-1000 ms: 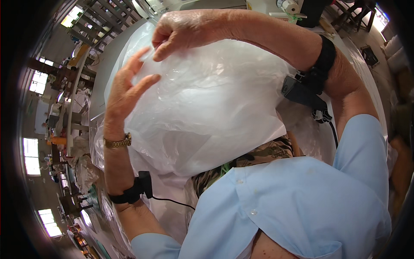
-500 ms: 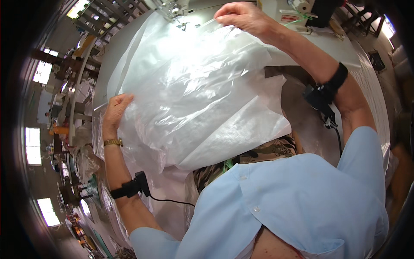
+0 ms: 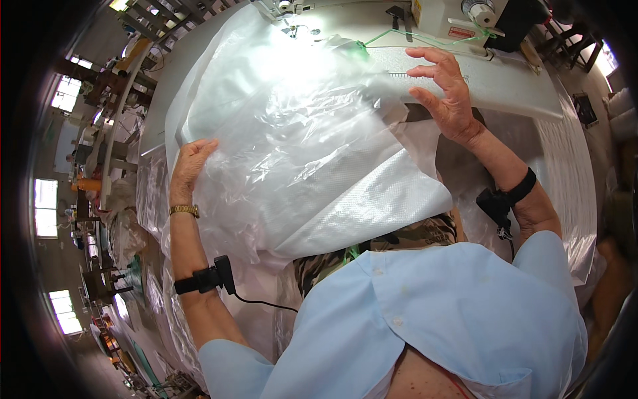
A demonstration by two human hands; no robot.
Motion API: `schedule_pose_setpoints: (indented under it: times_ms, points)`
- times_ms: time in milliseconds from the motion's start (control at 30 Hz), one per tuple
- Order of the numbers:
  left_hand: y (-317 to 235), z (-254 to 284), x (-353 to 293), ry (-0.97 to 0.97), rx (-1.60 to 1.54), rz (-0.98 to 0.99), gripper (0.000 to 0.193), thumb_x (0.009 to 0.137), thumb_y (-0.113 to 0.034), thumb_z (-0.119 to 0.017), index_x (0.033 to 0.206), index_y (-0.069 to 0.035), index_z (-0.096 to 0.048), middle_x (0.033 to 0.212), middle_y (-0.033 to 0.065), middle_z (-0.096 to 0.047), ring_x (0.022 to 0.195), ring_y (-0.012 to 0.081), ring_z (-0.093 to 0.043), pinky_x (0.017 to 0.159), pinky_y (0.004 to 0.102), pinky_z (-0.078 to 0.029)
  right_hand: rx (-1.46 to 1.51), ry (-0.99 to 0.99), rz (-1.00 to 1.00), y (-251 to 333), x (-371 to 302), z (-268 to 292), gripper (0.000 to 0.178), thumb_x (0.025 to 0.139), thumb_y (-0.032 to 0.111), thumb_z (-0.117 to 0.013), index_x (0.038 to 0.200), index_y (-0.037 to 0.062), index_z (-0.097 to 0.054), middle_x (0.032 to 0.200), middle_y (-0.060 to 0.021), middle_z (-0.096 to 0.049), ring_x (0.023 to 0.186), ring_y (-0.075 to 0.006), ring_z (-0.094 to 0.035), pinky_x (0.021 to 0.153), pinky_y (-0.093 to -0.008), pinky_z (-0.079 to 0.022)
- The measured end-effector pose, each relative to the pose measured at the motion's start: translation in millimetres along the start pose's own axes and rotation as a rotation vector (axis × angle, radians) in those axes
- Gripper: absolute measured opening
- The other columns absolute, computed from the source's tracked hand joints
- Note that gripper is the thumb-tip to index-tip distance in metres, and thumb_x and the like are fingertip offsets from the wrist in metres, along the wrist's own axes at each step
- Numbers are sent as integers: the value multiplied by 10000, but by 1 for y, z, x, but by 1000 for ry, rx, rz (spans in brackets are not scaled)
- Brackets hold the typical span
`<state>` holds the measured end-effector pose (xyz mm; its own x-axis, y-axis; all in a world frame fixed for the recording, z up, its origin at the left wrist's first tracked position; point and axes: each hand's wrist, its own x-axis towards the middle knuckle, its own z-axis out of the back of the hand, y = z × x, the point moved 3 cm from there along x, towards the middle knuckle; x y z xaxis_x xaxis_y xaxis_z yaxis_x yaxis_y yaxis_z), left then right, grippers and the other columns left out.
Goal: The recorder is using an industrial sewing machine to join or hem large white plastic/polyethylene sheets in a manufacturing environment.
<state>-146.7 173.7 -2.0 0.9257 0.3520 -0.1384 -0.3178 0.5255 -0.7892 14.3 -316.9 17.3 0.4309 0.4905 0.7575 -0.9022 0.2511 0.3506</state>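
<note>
A large translucent white plastic sheet (image 3: 266, 179) spreads over the table and down onto my lap. Part of it has a woven, grid-like texture. My left hand (image 3: 193, 166) pinches its left edge, with fingers closed on the plastic. To the right of the sheet, my right hand (image 3: 445, 93) is raised over the table, its fingers spread and curved, holding nothing. A sewing machine (image 3: 435, 20) stands at the far side, and its lamp glares on the sheet's far part near the needle area.
Green thread (image 3: 425, 36) runs from the machine toward the sheet's far edge. A dark slim tool (image 3: 397, 16) lies beside the machine. The pale tabletop (image 3: 512, 93) extends to the right. Clear plastic (image 3: 575, 199) hangs over its right side. Racks and cluttered equipment line the left.
My right hand has let go of the sheet's far edge, moved right and nearer, and opened. The left hand keeps its pinch, shifting slightly right. The view has tilted a little.
</note>
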Motion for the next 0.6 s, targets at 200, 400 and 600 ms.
schedule_pose_setpoints:
  times_ms: [200,400,600]
  points:
    - [-2,-3,2,-34,43,5,270,940,-269,-717,884,-5,-714,766,-91,-516,723,43,-428,672,224,-370,-233,110,134,-9,-20,-11,480,841,384,-763,1245,174,-613,1496,-38,-486,1419,-242,-382,1193,-443,-212]
    - [1,-2,5,-10,71,1,331,930,-286,-730,759,-30,-609,729,-105,-400,690,43,-339,621,237,-299,-467,186,174,-10,-31,-42,635,732,311,-845,1290,219,-555,1575,6,-376,1472,-221,-306,1236,-478,-123]
    - [4,2,10,-25,54,29,327,927,-295,-721,1035,13,-721,867,-34,-651,801,67,-556,761,231,-460,-428,132,164,-14,-39,-58,543,724,193,-847,1207,198,-599,1538,0,-451,1475,-238,-307,1230,-489,-130]
